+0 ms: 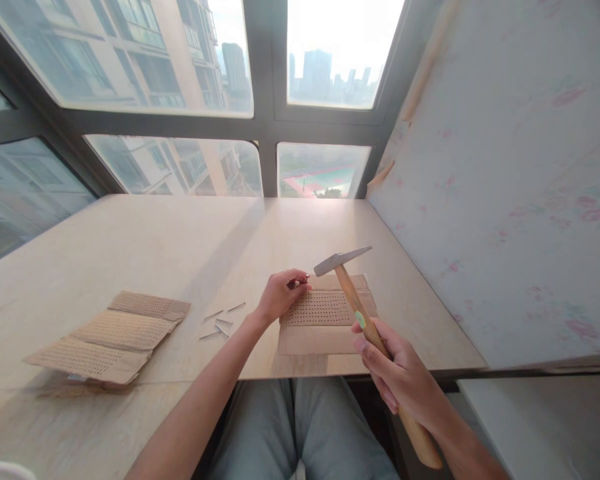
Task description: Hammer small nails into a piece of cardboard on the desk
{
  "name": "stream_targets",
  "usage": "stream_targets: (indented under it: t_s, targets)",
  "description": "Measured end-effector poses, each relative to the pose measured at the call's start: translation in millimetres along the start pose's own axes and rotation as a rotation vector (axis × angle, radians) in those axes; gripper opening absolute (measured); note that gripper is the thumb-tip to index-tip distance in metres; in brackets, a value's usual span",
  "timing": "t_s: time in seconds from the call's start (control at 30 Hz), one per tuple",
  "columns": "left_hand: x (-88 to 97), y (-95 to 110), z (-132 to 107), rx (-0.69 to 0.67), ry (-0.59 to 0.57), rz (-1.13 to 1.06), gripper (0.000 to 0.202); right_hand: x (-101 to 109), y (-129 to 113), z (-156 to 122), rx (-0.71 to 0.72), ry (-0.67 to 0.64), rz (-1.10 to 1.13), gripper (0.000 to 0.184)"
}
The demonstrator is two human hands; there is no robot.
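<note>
My right hand (397,373) grips the wooden handle of a hammer (353,297), whose metal head hangs just above the far edge of a dotted cardboard piece (325,320) lying on the table (180,247). My left hand (280,293) rests on that cardboard's upper left corner, thumb and fingers pinched on a small nail (305,277) right beside the hammer head. Several loose nails (220,323) lie on the table left of my left wrist.
A stack of dotted cardboard pieces (115,337) lies at the table's left front. A pale board (505,187) leans along the right side. Windows run behind the table. My legs show under the front edge.
</note>
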State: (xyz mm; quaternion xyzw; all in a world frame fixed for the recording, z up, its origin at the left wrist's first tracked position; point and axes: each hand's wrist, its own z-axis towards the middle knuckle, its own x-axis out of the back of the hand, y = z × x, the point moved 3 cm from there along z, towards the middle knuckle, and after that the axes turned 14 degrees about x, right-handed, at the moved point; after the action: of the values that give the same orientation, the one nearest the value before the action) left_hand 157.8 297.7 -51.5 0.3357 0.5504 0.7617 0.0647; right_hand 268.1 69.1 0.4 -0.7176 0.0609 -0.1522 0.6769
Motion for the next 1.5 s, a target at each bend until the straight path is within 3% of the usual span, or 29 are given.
stream_targets:
  t_s: [0.37,0.7,1.23,1.37,1.5]
  targets:
    - [-0.4,3,-2,0.015,-0.038,-0.028,0.017,-1,2,6,-0.002,-0.047,-0.038,0.044]
    - [4.1,12,1,0.166,-0.041,-0.156,0.024,6,2,12,0.023,-0.086,-0.207,0.036]
    - [2.7,9,3,0.204,-0.052,-0.209,0.023,7,3,12,0.027,-0.098,-0.171,0.037]
    - [2.9,9,3,0.161,-0.055,-0.136,0.019,11,12,11,0.038,-0.045,-0.203,0.034]
    - [4.1,8,2,0.106,-0.067,-0.08,0.015,28,24,10,0.066,0.168,-0.308,0.034]
